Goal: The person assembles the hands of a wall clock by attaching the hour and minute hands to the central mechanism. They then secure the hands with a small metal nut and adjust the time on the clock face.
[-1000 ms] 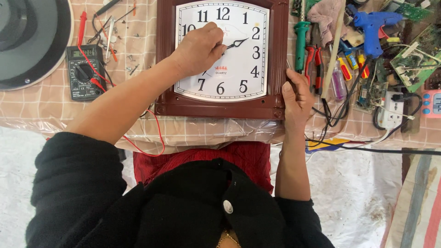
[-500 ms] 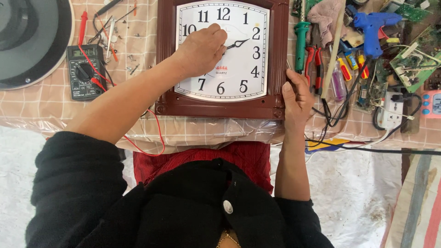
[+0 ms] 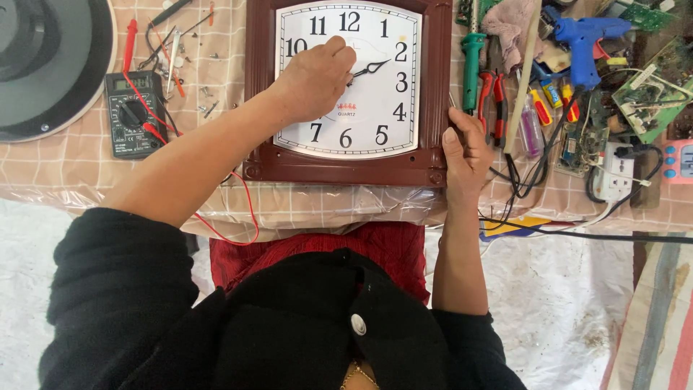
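While my left hand (image 3: 312,79) pinches its fingers together at the hands of the wall clock (image 3: 346,90), top centre on the worktop (image 3: 65,170), my right hand (image 3: 465,148) clamps the clock's right frame edge.

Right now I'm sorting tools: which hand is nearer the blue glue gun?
Right. The right hand grips the clock frame's right edge, below-left of the glue gun; the left hand rests farther off on the dial.

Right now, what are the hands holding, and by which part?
The right hand grips the wall clock by its frame's lower right edge. The left hand rests on the dial, fingertips at the clock hands.
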